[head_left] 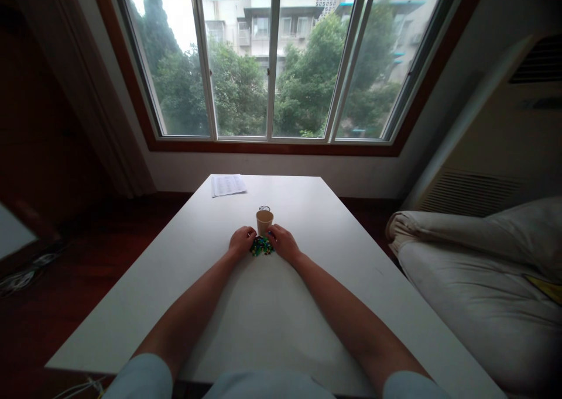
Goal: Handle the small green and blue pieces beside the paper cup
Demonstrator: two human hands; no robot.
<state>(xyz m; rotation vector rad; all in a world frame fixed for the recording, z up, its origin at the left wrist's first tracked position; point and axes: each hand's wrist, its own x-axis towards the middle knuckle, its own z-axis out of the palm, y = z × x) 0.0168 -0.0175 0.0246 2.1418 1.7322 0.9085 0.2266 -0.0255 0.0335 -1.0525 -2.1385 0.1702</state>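
Note:
A pile of small green, blue, black and yellow pieces, too small to name (pixel 262 246), lies on the white table (pixel 263 311). Just behind it a brown paper cup (pixel 264 220) stands upright, its mouth facing up. At the pile's left edge is my left hand (pixel 241 241), fingers curled and drawn together. My right hand (pixel 284 244) is at the pile's right side, its bent fingertips close to the lower right of the cup. Whatever either hand pinches is hidden or too small to make out, and I cannot tell whether the right fingers touch the cup.
Printed sheets of paper (pixel 229 185) lie at the table's far left corner. A thin dark loop-like object (pixel 264 208) sits behind the cup. Beyond the table is a wide window (pixel 270 147). A pale covered sofa (pixel 461 282) stands on the right, and cables (pixel 21 281) lie on the floor at left.

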